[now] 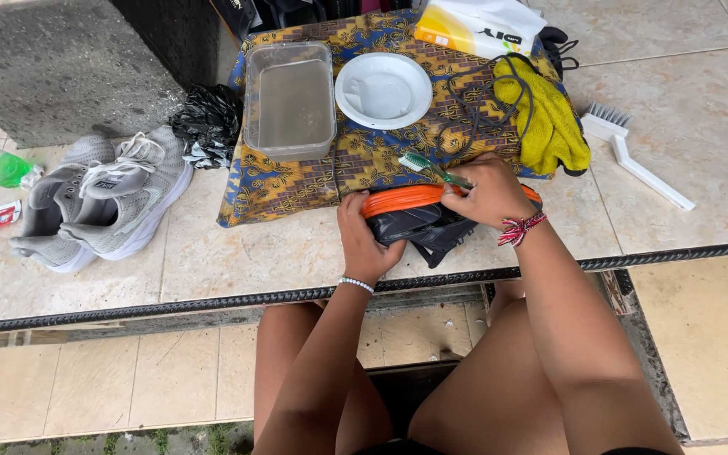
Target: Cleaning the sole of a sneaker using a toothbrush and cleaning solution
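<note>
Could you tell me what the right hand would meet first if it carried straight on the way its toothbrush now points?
Probably the white bowl: the right hand aims its toothbrush up-left across the cloth.

Grey sneakers (pixel 99 198), water tub (pixel 289 99), poss. white lid (pixel 383 90).

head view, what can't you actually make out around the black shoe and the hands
- Black shoe, head view: its upper and toe are covered by the left hand and right hand; only the orange sole edge and some black show.
- Toothbrush: the handle end is hidden inside the right hand's fingers.
- Clear tub: contents too murky to tell.
- White bag: cut off by the top edge.
</note>
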